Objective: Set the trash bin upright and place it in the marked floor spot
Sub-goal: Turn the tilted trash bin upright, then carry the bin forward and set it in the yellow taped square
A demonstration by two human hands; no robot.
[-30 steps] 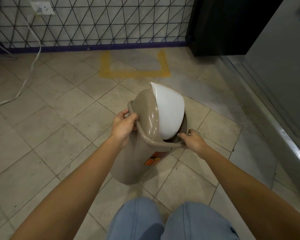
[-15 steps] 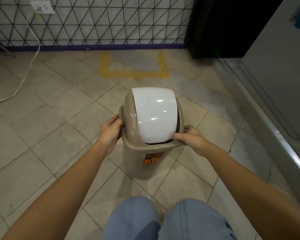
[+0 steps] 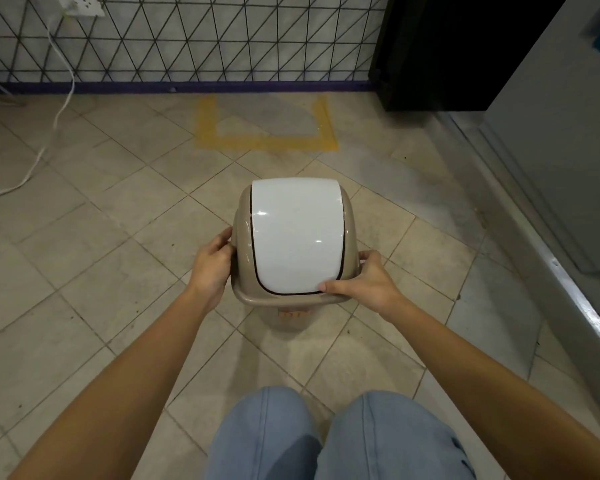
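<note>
A beige trash bin [image 3: 291, 306] with a white swing lid [image 3: 297, 237] stands upright on the tiled floor in the middle of the view. My left hand [image 3: 212, 265] grips its left rim. On the right rim sits my right hand [image 3: 364, 285], with the thumb on the lid's near edge. The marked spot [image 3: 267, 142], outlined in yellow tape, lies on the floor beyond the bin, against the wall. The bin is outside the yellow outline, about one tile nearer to me.
A wire grid wall panel [image 3: 187, 39] with a purple base runs along the back. A white cable [image 3: 54, 119] trails down from a socket at left. A black cabinet [image 3: 440, 53] and a grey unit [image 3: 551, 133] with a metal floor ledge line the right side. My knees [image 3: 326, 434] are below.
The bin went from tilted on its side to upright, its lid swinging shut and facing up. Both hands kept their hold on the rim throughout.
</note>
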